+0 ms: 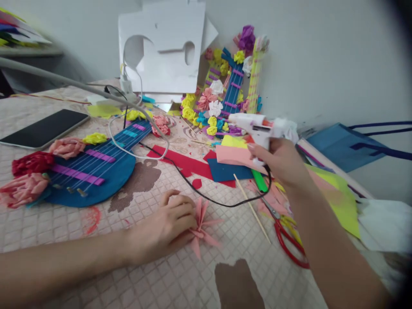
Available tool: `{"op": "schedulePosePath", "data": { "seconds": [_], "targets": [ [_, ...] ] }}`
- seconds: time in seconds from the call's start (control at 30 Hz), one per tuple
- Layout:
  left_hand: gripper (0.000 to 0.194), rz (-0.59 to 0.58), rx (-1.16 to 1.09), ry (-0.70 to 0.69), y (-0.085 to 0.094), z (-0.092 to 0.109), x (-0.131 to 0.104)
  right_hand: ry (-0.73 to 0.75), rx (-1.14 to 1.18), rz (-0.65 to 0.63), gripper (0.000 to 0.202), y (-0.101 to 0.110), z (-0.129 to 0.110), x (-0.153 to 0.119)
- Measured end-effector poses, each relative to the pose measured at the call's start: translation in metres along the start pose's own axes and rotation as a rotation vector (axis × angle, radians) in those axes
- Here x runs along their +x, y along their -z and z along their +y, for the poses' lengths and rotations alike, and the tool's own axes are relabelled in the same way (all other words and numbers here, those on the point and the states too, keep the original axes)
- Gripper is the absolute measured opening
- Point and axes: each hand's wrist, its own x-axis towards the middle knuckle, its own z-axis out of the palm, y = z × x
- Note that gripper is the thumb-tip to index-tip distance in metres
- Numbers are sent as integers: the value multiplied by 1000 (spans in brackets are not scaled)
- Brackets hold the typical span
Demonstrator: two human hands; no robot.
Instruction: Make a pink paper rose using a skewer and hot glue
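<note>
My left hand (pixel 174 221) rests low over the table with its fingers curled around the near side of a pink paper flower (pixel 203 234), whose pointed petals spread out to the right. Part of the flower is hidden by the fingers. In my right hand (pixel 285 163) is a white hot glue gun (pixel 262 131), gripped by its handle with the nozzle facing left. Its black cord (pixel 209 198) loops down and leftward across the table. Below the glue gun lie a pink paper strip (pixel 236 155) and a dark blue sheet (pixel 227 170).
A blue paper guitar (pixel 116 180) with rolled paper flowers lies left, beside a phone (pixel 45 126). Red-handled scissors (pixel 291 244) and a wooden stick (pixel 252 210) lie right of the pink flower. Decorated paper guitars (pixel 236 81) and a white foam board (pixel 174 25) lean against the wall.
</note>
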Motion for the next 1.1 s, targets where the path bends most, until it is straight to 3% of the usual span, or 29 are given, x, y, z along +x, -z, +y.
{"op": "schedulePosePath", "data": {
  "seconds": [0.13, 0.3, 0.4, 0.47, 1.1],
  "targets": [
    [10, 2, 15, -6, -1, 0, 2, -107, 44, -114, 19, 22, -3, -68],
    [10, -5, 17, -22, 0, 0, 1, -18, 99, -363, 15, 19, 5, -117],
    [9, 4, 17, -45, 2, 0, 1, 38, 107, -637, 13, 16, 1, -121],
    [8, 9, 28, -64, 5, 0, 1, 49, 91, -751, 13, 13, -3, -118],
    [8, -21, 71, -102, 7, -2, -1, 8, -55, -868, 17, 7, -12, -116]
  ]
}}
